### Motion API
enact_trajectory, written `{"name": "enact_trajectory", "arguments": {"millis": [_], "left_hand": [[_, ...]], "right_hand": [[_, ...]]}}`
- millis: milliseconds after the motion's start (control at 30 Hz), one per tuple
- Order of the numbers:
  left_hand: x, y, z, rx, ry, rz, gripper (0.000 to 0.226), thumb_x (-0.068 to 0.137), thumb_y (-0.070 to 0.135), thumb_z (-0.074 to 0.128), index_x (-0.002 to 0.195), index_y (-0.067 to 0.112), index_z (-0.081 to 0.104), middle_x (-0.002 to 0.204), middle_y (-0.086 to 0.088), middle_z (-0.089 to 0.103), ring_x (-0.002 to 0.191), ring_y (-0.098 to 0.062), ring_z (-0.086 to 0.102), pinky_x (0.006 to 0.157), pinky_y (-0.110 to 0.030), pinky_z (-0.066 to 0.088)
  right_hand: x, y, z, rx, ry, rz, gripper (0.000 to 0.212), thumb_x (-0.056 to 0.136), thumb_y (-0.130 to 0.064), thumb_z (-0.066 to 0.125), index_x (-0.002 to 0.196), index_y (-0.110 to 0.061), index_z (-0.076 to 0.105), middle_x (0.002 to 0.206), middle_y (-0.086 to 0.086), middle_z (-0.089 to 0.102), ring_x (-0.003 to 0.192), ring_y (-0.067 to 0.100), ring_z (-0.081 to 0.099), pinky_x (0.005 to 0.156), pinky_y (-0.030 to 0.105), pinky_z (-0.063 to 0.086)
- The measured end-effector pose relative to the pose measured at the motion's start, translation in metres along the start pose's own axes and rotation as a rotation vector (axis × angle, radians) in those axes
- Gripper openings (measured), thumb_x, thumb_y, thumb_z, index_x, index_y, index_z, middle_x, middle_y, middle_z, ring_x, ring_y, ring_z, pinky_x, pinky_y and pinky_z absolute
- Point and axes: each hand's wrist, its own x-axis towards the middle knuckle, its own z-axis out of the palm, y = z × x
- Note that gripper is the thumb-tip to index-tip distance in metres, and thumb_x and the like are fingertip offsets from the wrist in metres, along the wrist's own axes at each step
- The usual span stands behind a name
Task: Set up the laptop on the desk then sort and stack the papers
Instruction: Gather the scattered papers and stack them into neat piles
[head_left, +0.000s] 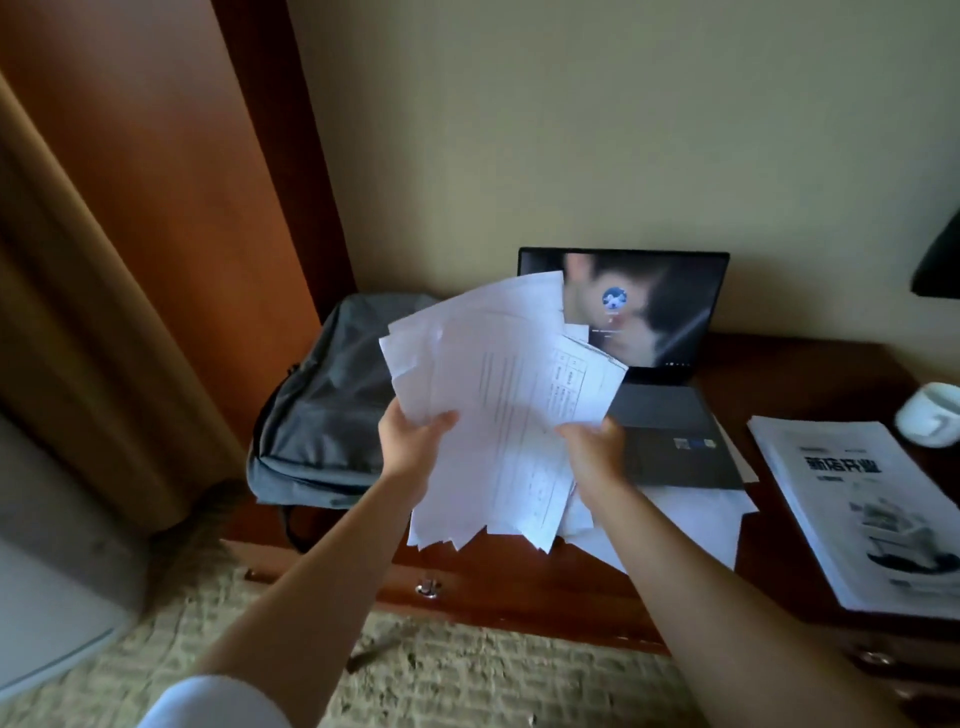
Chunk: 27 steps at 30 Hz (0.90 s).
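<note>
— Head view: how far along are you?

— On the dark wooden desk (810, 364) my open dark-grey laptop (660, 358) is lit, a grey fabric backpack (322, 410) left of it. Setup looks done.

— The papers?

— Unsorted. My left hand (410, 441) and right hand (592, 447) each grip the loose fan of white printed sheets (498, 389) before the laptop; more lie beneath.

Backpack (317, 415) left of laptop (660, 374); booklet stack (852, 499) right, on desk (519, 587).
</note>
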Motion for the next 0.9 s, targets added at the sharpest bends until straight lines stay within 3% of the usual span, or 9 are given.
{"name": "enact_trajectory", "arguments": {"millis": [100,233,300,400,567,633,700,800,900], "left_hand": [[0.009,0.007,0.008,-0.014,-0.049,0.058,0.023,0.079,0.003,0.073,0.096,0.013,0.061,0.091,-0.002,0.068,0.089,-0.025,0.067,0.073,-0.037,0.057],[0.022,0.022,0.001,-0.054,-0.102,0.125,0.038,0.072,0.003,0.079,0.102,0.017,0.06,0.095,0.001,0.067,0.087,-0.012,0.066,0.071,-0.027,0.056],[0.029,0.02,-0.004,0.006,-0.145,0.156,0.057,0.066,0.004,0.084,0.113,0.017,0.055,0.102,0.002,0.065,0.092,-0.01,0.064,0.073,-0.025,0.055],[0.036,0.017,-0.001,0.036,-0.178,0.161,0.057,0.065,0.002,0.084,0.106,0.027,0.053,0.102,0.004,0.063,0.095,-0.014,0.063,0.074,-0.029,0.056],[0.046,0.024,0.005,0.013,-0.218,0.165,0.045,0.071,0.005,0.081,0.098,0.029,0.054,0.101,0.0,0.063,0.095,-0.017,0.064,0.077,-0.037,0.059],[0.049,0.018,0.002,0.032,-0.259,0.167,0.058,0.069,0.002,0.081,0.112,0.026,0.05,0.105,0.003,0.062,0.096,-0.015,0.063,0.076,-0.033,0.058],[0.051,0.008,-0.003,0.048,-0.299,0.133,0.07,0.071,0.001,0.079,0.128,0.022,0.044,0.107,0.003,0.062,0.095,-0.014,0.064,0.074,-0.029,0.058],[0.052,0.003,-0.003,0.056,-0.29,0.128,0.041,0.081,0.008,0.073,0.118,0.013,0.055,0.1,-0.002,0.067,0.092,-0.022,0.067,0.076,-0.035,0.059],[0.051,0.007,-0.001,0.049,-0.32,0.132,0.022,0.083,0.017,0.072,0.103,0.018,0.061,0.099,-0.003,0.068,0.093,-0.022,0.067,0.077,-0.038,0.059]], "right_hand": [[0.004,-0.01,0.013,0.025,0.082,-0.037,0.018,0.084,0.008,0.05,0.083,-0.01,0.054,0.087,0.005,0.061,0.079,0.02,0.051,0.051,0.019,0.039],[0.008,-0.023,0.014,0.142,0.119,-0.168,0.046,0.083,0.016,0.044,0.122,-0.006,0.053,0.11,0.003,0.059,0.097,0.018,0.055,0.06,0.015,0.041],[0.008,-0.021,0.01,0.127,0.169,-0.171,0.056,0.083,0.015,0.047,0.133,-0.01,0.044,0.113,0.004,0.057,0.099,0.019,0.056,0.059,0.013,0.039],[0.01,-0.016,0.013,0.105,0.199,-0.199,0.067,0.084,0.008,0.049,0.142,-0.021,0.032,0.128,0.004,0.053,0.099,0.018,0.056,0.059,0.014,0.04],[0.016,-0.027,0.02,0.139,0.239,-0.32,0.057,0.087,0.006,0.047,0.136,-0.023,0.038,0.121,0.001,0.058,0.091,0.008,0.058,0.06,0.011,0.043],[0.016,-0.019,0.013,0.034,0.19,-0.283,0.055,0.089,0.003,0.048,0.135,-0.025,0.037,0.115,-0.005,0.057,0.087,0.003,0.056,0.059,0.013,0.041],[0.018,-0.004,0.008,-0.083,0.149,-0.158,0.049,0.089,0.0,0.048,0.133,-0.021,0.041,0.12,-0.001,0.058,0.087,0.009,0.055,0.058,0.016,0.038],[0.02,0.005,0.01,-0.116,0.189,-0.136,0.036,0.091,0.001,0.044,0.122,-0.014,0.052,0.12,0.004,0.061,0.08,0.007,0.055,0.059,0.017,0.043],[0.015,0.005,0.008,-0.014,0.228,-0.22,0.033,0.091,0.001,0.044,0.119,-0.013,0.052,0.11,-0.002,0.06,0.083,0.004,0.057,0.062,0.017,0.044]]}}
